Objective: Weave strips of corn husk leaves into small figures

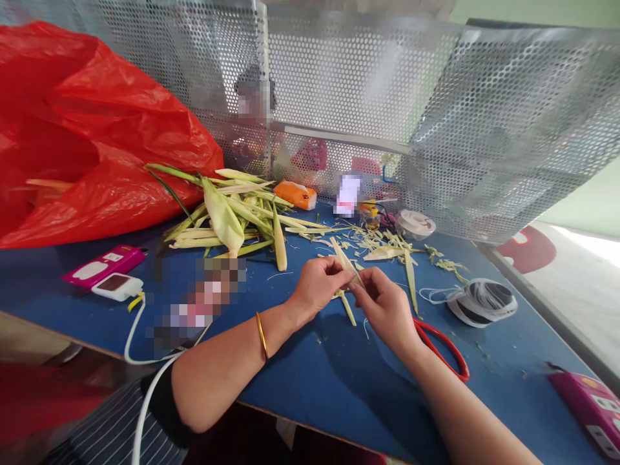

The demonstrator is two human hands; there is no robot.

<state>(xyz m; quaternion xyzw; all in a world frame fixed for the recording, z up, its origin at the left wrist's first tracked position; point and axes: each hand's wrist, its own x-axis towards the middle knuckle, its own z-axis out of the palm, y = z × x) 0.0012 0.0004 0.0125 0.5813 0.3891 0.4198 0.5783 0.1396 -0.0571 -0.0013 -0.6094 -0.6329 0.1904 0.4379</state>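
Over the middle of the blue table [300,361], my left hand [317,287] and my right hand [387,310] meet in a pinch on a pale strip of corn husk [341,253]. The strip's upper end sticks up above the fingertips, and the rest is partly hidden by them. A narrow husk piece [349,309] shows just below my fingers. Red looped handles [445,345], which look like scissors, lie by my right wrist; their blades are hidden. Left of my hands is a heap of green and pale corn husks [227,223].
A red plastic bag [111,142] bulges at the left. Husk scraps [382,242], a tape roll [415,224] and a wound spool of thread [484,300] lie right of centre. Purple power strips [104,266] sit at both sides. A perforated metal screen [339,77] stands behind.
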